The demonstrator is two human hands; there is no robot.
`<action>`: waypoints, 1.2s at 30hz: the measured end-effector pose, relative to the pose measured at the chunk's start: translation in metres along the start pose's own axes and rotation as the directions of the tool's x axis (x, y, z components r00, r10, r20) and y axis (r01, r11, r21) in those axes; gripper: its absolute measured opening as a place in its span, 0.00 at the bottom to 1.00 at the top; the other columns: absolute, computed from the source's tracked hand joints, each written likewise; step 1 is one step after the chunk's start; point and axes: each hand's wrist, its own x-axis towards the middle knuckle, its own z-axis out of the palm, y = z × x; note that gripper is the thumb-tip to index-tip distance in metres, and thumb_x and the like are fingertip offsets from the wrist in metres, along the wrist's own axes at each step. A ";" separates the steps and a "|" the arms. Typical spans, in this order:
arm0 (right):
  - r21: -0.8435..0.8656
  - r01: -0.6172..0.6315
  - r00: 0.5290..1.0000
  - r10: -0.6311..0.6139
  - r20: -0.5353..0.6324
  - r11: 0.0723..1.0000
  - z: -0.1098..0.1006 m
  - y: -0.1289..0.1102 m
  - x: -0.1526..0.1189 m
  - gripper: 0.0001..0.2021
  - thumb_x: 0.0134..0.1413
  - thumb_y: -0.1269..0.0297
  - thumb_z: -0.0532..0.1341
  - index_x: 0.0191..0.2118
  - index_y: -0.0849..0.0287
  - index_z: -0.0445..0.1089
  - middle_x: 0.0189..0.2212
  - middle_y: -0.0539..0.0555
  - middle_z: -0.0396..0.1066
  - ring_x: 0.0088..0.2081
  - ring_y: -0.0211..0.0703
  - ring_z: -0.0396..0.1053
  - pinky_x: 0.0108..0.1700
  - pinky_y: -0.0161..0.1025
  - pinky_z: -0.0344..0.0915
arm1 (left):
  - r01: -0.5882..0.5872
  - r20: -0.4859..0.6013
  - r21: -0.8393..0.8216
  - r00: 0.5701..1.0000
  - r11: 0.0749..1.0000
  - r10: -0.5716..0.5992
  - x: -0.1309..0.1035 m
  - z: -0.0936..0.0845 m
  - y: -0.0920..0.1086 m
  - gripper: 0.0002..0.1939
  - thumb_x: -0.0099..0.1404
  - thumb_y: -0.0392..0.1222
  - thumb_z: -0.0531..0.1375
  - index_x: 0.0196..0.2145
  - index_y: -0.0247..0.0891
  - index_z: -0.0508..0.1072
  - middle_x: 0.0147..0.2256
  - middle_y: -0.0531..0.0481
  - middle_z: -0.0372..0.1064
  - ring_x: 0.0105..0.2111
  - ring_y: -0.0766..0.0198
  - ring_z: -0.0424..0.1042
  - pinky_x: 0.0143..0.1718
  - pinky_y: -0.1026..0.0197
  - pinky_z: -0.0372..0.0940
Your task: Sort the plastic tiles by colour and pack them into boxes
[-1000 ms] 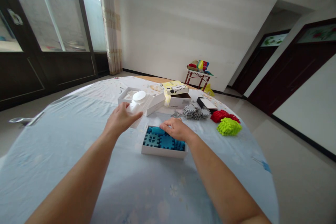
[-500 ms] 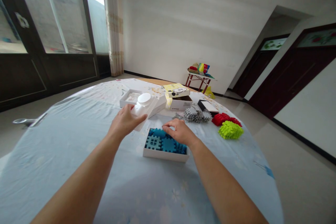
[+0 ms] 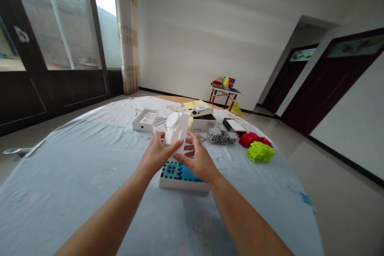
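Note:
A white moulded plastic box insert (image 3: 177,130) with a round raised disc is held up, tilted, above the blue pieces. My left hand (image 3: 159,152) grips its left side, thumb across the front. My right hand (image 3: 198,156) is closed on its lower right edge, fingers behind and thumb in front. Below both hands stands an open white box (image 3: 183,185) holding blue and teal interlocking plastic blocks (image 3: 174,171). The hands and the insert hide part of its contents.
Beyond lie a small white open box (image 3: 146,121), a yellow lidded box (image 3: 198,108) and a black-and-white box (image 3: 234,126). Grey blocks (image 3: 222,136), red blocks (image 3: 255,139) and lime-green blocks (image 3: 260,152) are piled on the right of the cloth-covered table (image 3: 90,176).
My left hand has brought the insert rightward over the box of blue blocks. My right hand has left the blocks and taken hold of the insert's right side.

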 end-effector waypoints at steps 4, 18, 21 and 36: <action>0.260 -0.032 0.999 0.028 0.018 0.965 -0.002 0.002 0.002 0.37 0.44 0.60 0.64 0.59 0.51 0.48 0.45 0.55 0.68 0.40 0.44 0.69 0.42 0.45 0.67 | -0.014 0.104 -0.205 0.994 0.979 0.036 -0.001 0.005 0.001 0.32 0.47 0.62 0.59 0.41 0.32 0.66 0.39 0.43 0.69 0.39 0.54 0.69 0.37 0.56 0.63; 0.639 -0.415 0.896 0.412 0.164 0.648 -0.069 0.029 -0.005 0.15 0.37 0.70 0.59 0.37 0.62 0.72 0.34 0.54 0.74 0.31 0.40 0.69 0.32 0.34 0.63 | -0.061 0.222 -0.280 0.967 0.958 0.126 0.011 0.009 -0.022 0.31 0.53 0.57 0.57 0.51 0.35 0.65 0.48 0.40 0.67 0.49 0.53 0.66 0.48 0.53 0.61; 0.663 -0.423 0.885 0.440 0.154 0.618 -0.067 0.029 -0.004 0.14 0.39 0.69 0.59 0.37 0.62 0.72 0.32 0.53 0.74 0.30 0.39 0.69 0.32 0.34 0.64 | -0.033 0.278 -0.268 0.954 0.963 0.110 0.009 0.009 -0.021 0.32 0.52 0.56 0.59 0.50 0.35 0.66 0.48 0.40 0.67 0.48 0.52 0.66 0.47 0.52 0.62; 0.662 -0.387 0.890 0.447 0.087 0.641 -0.067 0.037 -0.001 0.15 0.46 0.63 0.58 0.41 0.60 0.70 0.32 0.53 0.74 0.34 0.43 0.71 0.40 0.40 0.66 | -0.227 0.442 -0.244 0.839 0.943 0.316 0.021 -0.018 -0.036 0.48 0.43 0.48 0.68 0.60 0.46 0.53 0.55 0.42 0.59 0.52 0.52 0.62 0.54 0.47 0.56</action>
